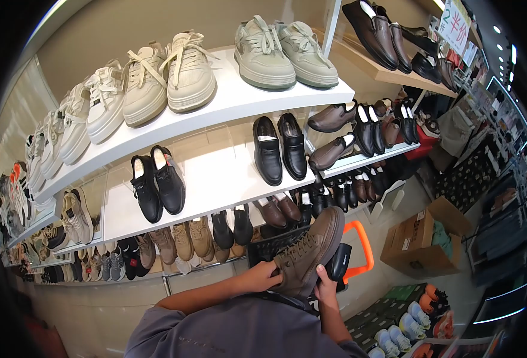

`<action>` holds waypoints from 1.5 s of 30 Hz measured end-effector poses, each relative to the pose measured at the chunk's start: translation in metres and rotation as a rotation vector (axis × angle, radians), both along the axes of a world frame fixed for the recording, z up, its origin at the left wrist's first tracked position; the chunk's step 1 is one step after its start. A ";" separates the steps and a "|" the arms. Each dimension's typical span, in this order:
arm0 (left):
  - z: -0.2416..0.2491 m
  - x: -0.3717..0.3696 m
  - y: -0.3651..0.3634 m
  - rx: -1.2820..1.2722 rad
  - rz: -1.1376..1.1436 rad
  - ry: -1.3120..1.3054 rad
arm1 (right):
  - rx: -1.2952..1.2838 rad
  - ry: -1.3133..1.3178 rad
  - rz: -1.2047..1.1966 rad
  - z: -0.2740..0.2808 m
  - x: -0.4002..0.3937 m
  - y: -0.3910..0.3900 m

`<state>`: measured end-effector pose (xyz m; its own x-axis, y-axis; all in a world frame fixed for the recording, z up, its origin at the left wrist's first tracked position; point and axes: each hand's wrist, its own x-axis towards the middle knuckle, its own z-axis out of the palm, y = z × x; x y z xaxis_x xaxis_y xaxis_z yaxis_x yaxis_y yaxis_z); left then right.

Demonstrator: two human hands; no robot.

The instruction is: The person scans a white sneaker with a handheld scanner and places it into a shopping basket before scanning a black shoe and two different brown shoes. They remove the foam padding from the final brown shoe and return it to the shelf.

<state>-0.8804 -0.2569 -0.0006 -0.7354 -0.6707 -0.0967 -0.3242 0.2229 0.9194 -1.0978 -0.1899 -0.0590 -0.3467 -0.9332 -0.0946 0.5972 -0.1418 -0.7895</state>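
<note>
A brown lace-up shoe (309,253) is held up in front of my chest, toe pointing up and to the right, its sole edge facing right. My left hand (262,278) is closed on its ankle opening, near the laces. On the other side, my right hand (325,283) grips the sole close to the heel, thumb along the edge. Just behind the shoe is a dark, glossy object (338,262), partly covered by it. A black basket (264,246) and an orange handle (368,253) show beyond the shoe.
A white shelf (215,194) ahead carries black loafers (276,149); pale sneakers (190,71) stand on the upper shelf (227,104). More shoes line the lower rows. An open cardboard box (415,241) sits on the floor at right, with sneakers (411,322) on dark boxes nearer me.
</note>
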 end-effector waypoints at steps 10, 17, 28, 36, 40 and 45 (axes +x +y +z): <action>0.002 0.008 0.003 -0.101 0.065 0.032 | 0.013 0.016 0.014 0.002 0.004 0.000; 0.012 0.013 -0.006 -0.069 -0.031 -0.034 | 0.017 0.014 0.023 -0.009 0.002 0.001; 0.008 0.030 0.014 -0.137 0.092 0.123 | -0.004 -0.003 0.041 -0.002 -0.004 0.001; 0.017 0.022 0.010 -0.360 0.032 -0.070 | 0.012 -0.109 0.066 0.000 -0.004 -0.003; 0.016 0.021 0.014 -0.274 0.026 -0.131 | -0.021 -0.059 0.038 -0.007 -0.004 -0.003; -0.002 0.021 0.021 -0.268 0.242 0.058 | -0.033 -0.041 0.034 -0.009 -0.005 -0.002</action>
